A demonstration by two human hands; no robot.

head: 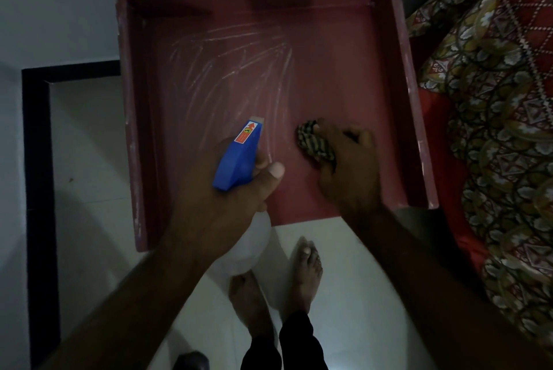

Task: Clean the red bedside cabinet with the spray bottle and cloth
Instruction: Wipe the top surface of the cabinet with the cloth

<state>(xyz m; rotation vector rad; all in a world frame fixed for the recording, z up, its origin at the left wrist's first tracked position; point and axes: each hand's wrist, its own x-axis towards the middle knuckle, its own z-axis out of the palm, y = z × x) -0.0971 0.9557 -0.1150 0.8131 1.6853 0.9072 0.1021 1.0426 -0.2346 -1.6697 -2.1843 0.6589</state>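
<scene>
- Two hands work over the square, red-painted bedside cabinet (pixel 344 70), which has raised lips along its left, back and right edges and a flush front edge nearest me.
- Its right lip sits just beside the patterned red-and-olive bedcover (pixel 493 100); white floor tiles (pixel 89 190) lie open to the left and front.
- My left hand (pixel 221 214) grips the spray bottle with a blue trigger head and cloudy white body (pixel 236 160), fingers curled round its neck, over the front-left area.
- The bottle's long axis runs away from me, with the nozzle aimed toward the back lip.
- My right hand (pixel 350 172) bunches the striped black-and-tan cloth (pixel 314 142) in curled fingers and presses it on the surface, front and right of centre.
</scene>
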